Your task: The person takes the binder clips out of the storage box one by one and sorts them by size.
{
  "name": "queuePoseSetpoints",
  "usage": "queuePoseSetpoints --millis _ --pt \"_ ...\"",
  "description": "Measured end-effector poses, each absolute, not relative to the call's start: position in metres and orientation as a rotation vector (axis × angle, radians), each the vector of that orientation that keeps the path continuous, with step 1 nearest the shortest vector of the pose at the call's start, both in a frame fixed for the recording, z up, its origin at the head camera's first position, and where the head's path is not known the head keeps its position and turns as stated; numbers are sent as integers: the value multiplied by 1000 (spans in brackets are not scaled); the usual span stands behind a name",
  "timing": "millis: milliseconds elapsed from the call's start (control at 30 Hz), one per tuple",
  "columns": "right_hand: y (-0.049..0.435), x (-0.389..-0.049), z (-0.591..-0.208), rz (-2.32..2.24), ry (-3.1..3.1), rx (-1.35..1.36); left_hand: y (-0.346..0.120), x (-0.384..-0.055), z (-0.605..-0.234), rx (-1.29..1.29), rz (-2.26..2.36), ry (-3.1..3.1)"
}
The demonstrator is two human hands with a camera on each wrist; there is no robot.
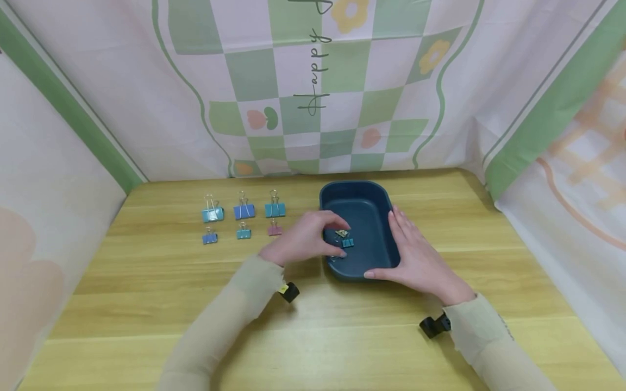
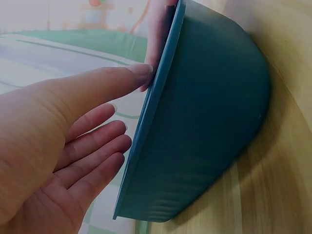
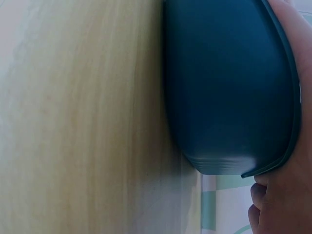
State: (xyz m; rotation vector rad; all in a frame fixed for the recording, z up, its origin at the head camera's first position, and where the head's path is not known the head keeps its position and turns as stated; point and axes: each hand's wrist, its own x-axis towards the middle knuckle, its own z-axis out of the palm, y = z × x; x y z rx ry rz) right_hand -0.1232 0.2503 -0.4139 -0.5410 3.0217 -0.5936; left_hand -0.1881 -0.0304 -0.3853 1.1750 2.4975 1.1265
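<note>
A dark blue tray (image 1: 359, 271) stands on the table with several small binder clips in it. Among them are a teal binder clip (image 1: 348, 243) and a gold patterned binder clip (image 1: 342, 233). My left hand (image 1: 313, 236) reaches over the tray's left rim, thumb and fingers spread apart around these clips. In the left wrist view the left thumb (image 2: 109, 80) overlaps the rim, and nothing shows between it and the fingers. My right hand (image 1: 415, 258) rests along the tray's right rim with fairly straight fingers, its thumb lying over the front corner.
Left of the tray, binder clips lie in two rows. The back row has larger ones, including a blue binder clip (image 1: 244, 212); the front row has smaller ones, including a pink binder clip (image 1: 275, 230). A patterned curtain (image 1: 293, 70) hangs behind the wooden table (image 1: 332, 336).
</note>
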Motion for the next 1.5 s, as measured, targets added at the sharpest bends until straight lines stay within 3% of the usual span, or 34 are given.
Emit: queuePoseSetpoints --millis 600,1100,1500 --pt "251 -123 -416 -591 3025 -539 0 -204 -394 1123 986 2573" --pt "249 -124 -414 -600 3019 -546 6 -203 -377 1148 436 2592" --pt "250 -123 -414 -602 3014 -520 3 -211 -386 1251 754 2530"
